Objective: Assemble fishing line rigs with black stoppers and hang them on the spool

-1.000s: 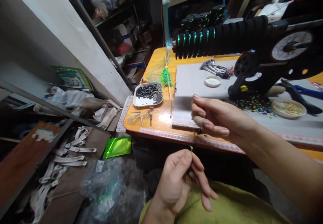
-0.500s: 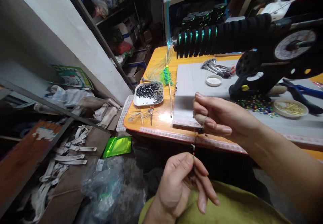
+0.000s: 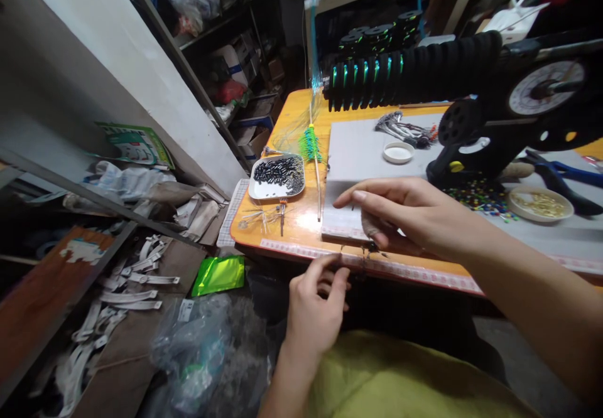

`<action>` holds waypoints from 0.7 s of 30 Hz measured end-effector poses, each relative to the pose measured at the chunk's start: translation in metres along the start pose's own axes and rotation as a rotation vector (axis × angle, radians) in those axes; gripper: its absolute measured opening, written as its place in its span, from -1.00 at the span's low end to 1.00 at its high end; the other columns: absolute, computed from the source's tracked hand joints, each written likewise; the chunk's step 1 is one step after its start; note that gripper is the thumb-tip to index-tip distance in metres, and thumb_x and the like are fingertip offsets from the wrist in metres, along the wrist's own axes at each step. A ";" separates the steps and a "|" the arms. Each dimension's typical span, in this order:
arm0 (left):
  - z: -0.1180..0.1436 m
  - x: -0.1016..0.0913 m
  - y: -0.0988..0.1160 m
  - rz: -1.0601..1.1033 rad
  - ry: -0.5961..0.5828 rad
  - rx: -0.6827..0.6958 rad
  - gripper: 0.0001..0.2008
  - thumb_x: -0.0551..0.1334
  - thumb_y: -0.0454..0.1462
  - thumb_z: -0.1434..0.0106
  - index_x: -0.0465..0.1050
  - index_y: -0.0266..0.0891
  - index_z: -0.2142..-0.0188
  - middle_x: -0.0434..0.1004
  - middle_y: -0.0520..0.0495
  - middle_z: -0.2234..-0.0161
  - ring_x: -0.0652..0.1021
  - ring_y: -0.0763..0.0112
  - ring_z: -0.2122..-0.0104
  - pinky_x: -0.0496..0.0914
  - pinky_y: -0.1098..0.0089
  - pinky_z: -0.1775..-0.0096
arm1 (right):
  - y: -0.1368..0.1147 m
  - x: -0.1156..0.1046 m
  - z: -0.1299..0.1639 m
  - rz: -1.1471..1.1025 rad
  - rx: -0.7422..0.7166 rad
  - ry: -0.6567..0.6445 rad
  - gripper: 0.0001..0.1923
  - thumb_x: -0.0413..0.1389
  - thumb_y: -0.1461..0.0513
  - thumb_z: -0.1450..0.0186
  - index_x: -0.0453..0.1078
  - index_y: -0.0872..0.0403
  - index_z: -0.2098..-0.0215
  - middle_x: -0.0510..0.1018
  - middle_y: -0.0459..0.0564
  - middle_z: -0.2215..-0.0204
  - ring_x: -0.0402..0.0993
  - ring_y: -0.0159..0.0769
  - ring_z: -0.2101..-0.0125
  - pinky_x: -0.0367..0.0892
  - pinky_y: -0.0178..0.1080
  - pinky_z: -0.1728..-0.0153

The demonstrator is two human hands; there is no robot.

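Note:
My left hand is low at the table's front edge, with thumb and index finger curled toward each other. Anything between these fingertips is too fine to make out. Above it and to the right, my right hand is over the table edge, thumb laid against the index finger and the other fingers bent under, a wrapping on one of them. What it pinches, if anything, cannot be seen. Between the hands, a small dark knotted cluster with thin strands hangs at the edge.
A white tray of black tubes and a stick with green bristles lie left. Behind my right hand stands a black machine with spools. Colored beads, a dish of gold pieces, a white lid and pliers lie around it.
My left hand has moved up and left, off the dark beaded strand it pinched. My right hand has turned palm down, its index finger now reaching left.

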State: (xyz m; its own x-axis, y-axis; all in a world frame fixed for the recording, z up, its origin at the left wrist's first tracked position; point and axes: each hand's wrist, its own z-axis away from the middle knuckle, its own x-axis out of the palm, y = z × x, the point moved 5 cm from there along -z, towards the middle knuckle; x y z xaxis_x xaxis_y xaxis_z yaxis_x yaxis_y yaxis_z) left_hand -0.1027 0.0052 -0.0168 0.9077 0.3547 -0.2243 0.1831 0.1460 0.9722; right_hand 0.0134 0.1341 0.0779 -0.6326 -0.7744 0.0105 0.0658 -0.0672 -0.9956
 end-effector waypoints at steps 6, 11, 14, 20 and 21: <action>-0.035 -0.015 0.041 -0.186 0.173 0.333 -0.77 0.25 -0.20 -0.37 0.59 -0.21 0.05 0.47 0.03 0.48 0.44 0.48 0.51 0.34 0.48 0.39 | -0.007 0.001 -0.002 0.114 0.038 -0.044 -0.37 0.20 -0.12 -0.30 0.51 0.25 -0.04 0.38 -0.17 0.73 0.08 -0.57 0.76 -0.05 -0.45 0.79; -0.067 0.008 0.066 0.297 -0.048 0.357 -0.75 0.21 -0.12 -0.42 0.58 -0.23 0.12 0.55 -0.08 0.25 0.52 0.37 0.23 0.41 0.43 0.16 | -0.003 -0.001 0.000 0.082 0.030 -0.077 -0.36 0.15 -0.07 -0.38 0.41 0.22 -0.23 0.36 -0.19 0.73 0.09 -0.55 0.76 -0.04 -0.46 0.78; -0.073 0.017 0.068 0.517 -0.131 0.282 -0.74 0.29 -0.08 -0.36 0.58 -0.24 0.24 0.55 -0.01 0.39 0.54 0.43 0.32 0.43 0.44 0.19 | 0.003 -0.006 0.002 -0.043 0.058 -0.064 -0.42 0.14 -0.02 -0.39 0.39 0.15 -0.24 0.32 -0.22 0.77 0.05 -0.55 0.78 -0.08 -0.47 0.78; -0.065 0.022 0.066 0.681 -0.276 0.164 -0.71 0.44 -0.10 -0.21 0.47 -0.27 0.39 0.53 0.07 0.52 0.51 0.54 0.52 0.42 0.51 0.37 | 0.001 -0.004 -0.007 -0.450 0.133 -0.080 -0.76 0.09 0.11 -0.39 0.49 0.09 0.27 0.49 -0.11 0.66 -0.02 -0.64 0.86 -0.18 -0.49 0.83; -0.062 0.022 0.067 0.720 -0.304 0.153 -0.70 0.44 -0.12 -0.21 0.45 -0.27 0.42 0.53 0.07 0.55 0.51 0.55 0.54 0.40 0.53 0.39 | 0.000 -0.003 -0.009 -0.486 0.147 -0.070 -0.73 0.07 0.12 -0.39 0.43 0.09 0.39 0.47 -0.11 0.66 -0.01 -0.64 0.87 -0.14 -0.49 0.83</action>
State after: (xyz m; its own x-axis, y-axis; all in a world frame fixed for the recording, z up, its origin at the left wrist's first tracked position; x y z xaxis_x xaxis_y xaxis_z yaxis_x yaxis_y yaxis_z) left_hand -0.0936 0.0802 0.0388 0.8819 0.0430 0.4695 -0.4578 -0.1600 0.8745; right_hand 0.0085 0.1416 0.0770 -0.5645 -0.6713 0.4802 -0.1121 -0.5140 -0.8504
